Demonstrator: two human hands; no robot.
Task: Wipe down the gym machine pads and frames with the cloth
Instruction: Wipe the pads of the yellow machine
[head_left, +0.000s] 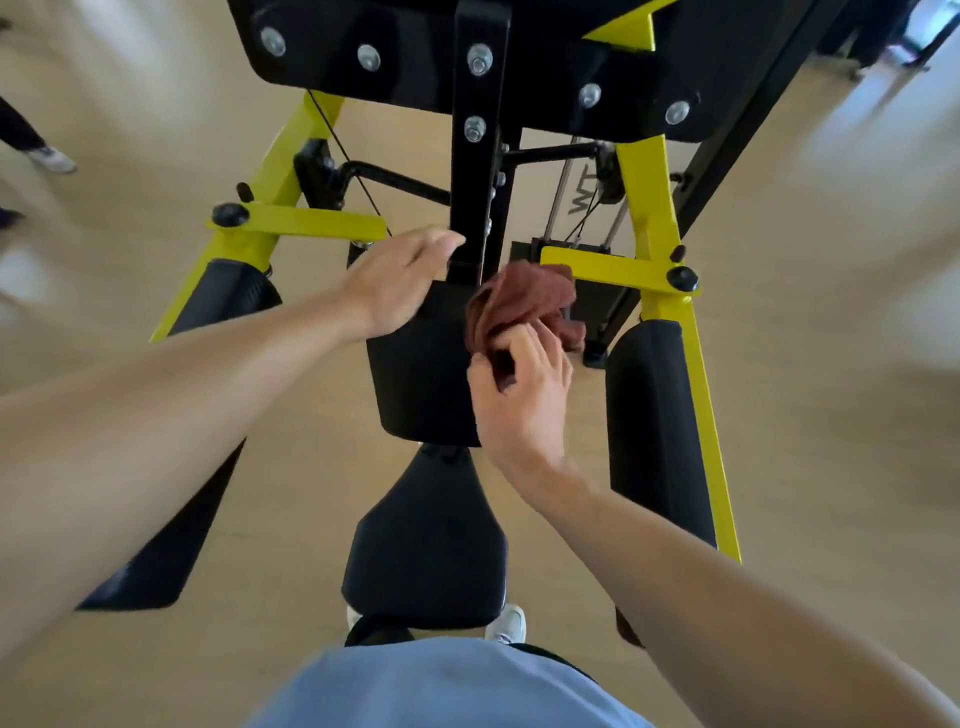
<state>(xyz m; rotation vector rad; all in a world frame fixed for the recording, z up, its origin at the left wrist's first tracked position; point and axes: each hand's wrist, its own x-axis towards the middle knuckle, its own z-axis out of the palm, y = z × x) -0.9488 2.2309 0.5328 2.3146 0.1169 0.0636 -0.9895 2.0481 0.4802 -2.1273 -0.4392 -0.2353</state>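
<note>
Cloth (524, 306), a rust-brown rag, sits bunched in my right hand (519, 400), fingers pinched closed on its lower folds, pressed against the right edge of the back pad (415, 364). I'll use that pad as my landmark. My left hand (400, 283) lies open and flat on the pad's upper left corner, fingers stretched toward the black upright post (475, 171) that rises just above the pad; it holds nothing.

Below the pad is the seat (426, 551), nearer to me. To the right of the pad stands a long black arm pad (657, 431) on a yellow frame (662, 208); to the left another arm pad (171, 493) runs down along the matching yellow leg. Above the pad a large black panel with bolts spans the top.

How far along I am is hard to judge: no surface shows a wet streak or a clear difference between wiped and unwiped. My guess is I'm working around the back pad's top and the post, and the seat, both arm pads and the yellow frame may well remain.
</note>
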